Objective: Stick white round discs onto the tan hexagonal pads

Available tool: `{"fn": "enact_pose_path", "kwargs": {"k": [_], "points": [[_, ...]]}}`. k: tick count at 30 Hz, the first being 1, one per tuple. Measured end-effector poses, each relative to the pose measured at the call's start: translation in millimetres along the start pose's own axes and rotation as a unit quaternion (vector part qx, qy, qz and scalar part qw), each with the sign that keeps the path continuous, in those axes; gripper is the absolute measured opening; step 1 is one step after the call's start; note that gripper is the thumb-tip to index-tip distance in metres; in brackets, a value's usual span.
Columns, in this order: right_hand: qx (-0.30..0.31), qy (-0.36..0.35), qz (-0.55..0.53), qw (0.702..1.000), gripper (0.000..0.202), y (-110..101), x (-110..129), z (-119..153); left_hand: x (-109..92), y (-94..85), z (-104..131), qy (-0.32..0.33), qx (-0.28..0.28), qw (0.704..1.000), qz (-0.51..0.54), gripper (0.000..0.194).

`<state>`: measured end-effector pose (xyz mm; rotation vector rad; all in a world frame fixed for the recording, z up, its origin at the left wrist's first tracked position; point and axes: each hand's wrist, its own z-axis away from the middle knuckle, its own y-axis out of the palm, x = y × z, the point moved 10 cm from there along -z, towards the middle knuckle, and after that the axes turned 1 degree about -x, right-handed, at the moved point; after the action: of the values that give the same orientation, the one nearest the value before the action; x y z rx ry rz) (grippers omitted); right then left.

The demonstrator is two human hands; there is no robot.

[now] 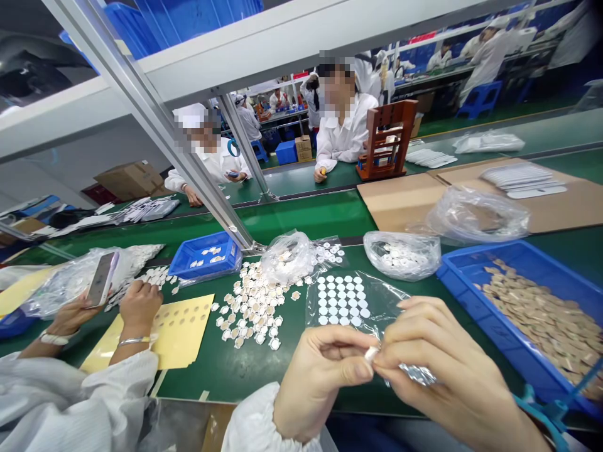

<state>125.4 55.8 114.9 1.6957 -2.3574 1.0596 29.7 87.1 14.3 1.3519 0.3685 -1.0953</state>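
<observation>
My left hand (325, 370) and my right hand (431, 351) meet at the front of the green bench. Between their fingertips is a small white disc-like piece (371, 355), pinched by both hands and partly hidden. Behind it lies a clear plastic sheet (313, 307) with rows of round white stickers (340, 300). Left of the sheet spreads a loose pile of small round white-and-tan tabbed pieces (257, 301). On the right stands a blue bin (464, 254) holding many tan round pieces (541, 314).
At left, a co-worker's hand (140, 307) rests over a yellow sheet (181, 326); the other holds a phone (101, 279). A small blue tray (205, 254), plastic bags (400, 254) and cardboard (391, 201) lie farther back. A metal post (188, 150) rises behind the tray.
</observation>
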Motion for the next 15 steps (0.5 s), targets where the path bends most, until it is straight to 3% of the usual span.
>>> {"fn": "enact_pose_path", "kwargs": {"k": [6,15], "points": [[-0.044,0.007,-0.024,0.999,0.018,-8.6,-2.9,1.3,0.3,5.8,0.1,0.008,0.019,1.0,0.011,0.021],[-0.031,-0.005,0.051,0.998,0.017,-7.2,0.4,-0.1,-3.0,0.3,-0.2,0.011,-0.015,1.0,-0.003,0.021]]}}
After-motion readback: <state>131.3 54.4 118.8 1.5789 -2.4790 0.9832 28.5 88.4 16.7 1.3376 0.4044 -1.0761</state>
